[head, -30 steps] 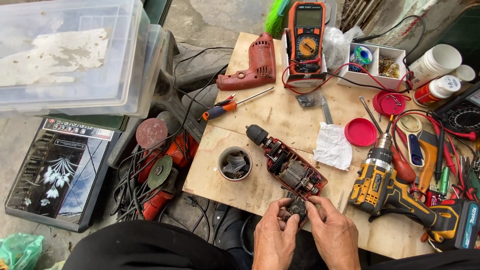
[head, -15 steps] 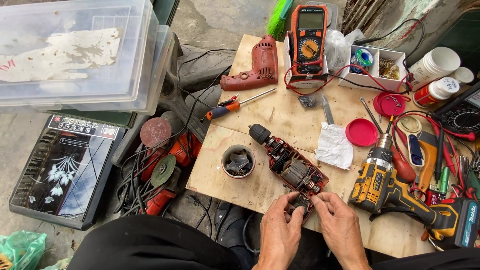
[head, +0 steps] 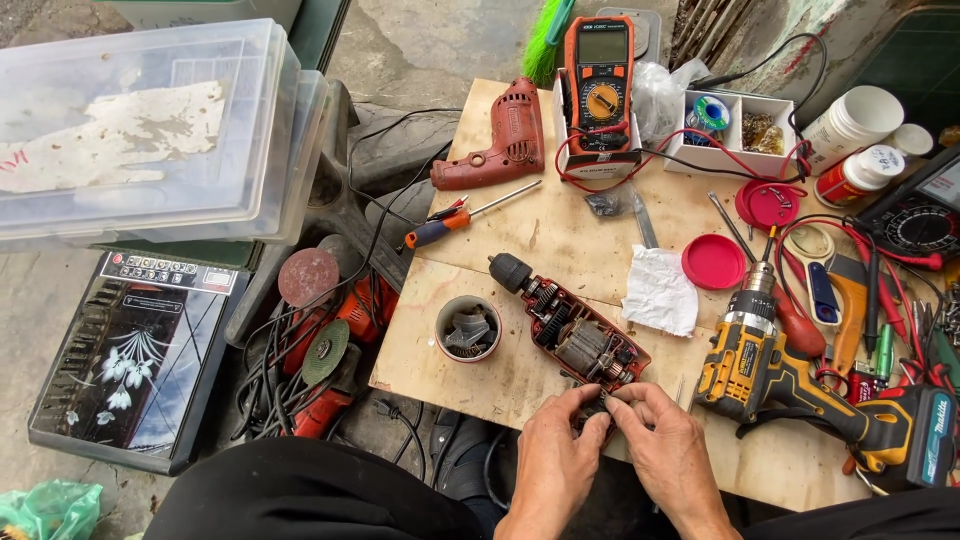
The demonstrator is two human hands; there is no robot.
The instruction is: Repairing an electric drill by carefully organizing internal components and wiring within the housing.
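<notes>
Both hands meet at the near edge of the plywood board [head: 560, 230], at about 6 o'clock in the view, working on the rear end of an opened red drill [head: 570, 325] whose motor and gears lie exposed. The left hand [head: 553, 462] curls its fingers [head: 590, 400] against the drill's back end, and the right hand [head: 668, 450] pinches a small dark part there between thumb and fingertips — what the part is cannot be told. The drill lies slanted, its black chuck pointing toward 10 o'clock. Just beside it at 9 o'clock stands a small round cup [head: 469, 327] holding dark pieces. At 3 o'clock from the hands lies a yellow cordless drill [head: 770, 375], near but apart. A white crumpled tissue [head: 660, 290] rests at 1 o'clock, a red lid [head: 713, 262] just beyond it. Farther off, toward 12 o'clock, stand an orange multimeter [head: 600, 85] and the red half-shell of a drill casing [head: 497, 140]; a screwdriver [head: 465, 215] lies at 11 o'clock.
</notes>
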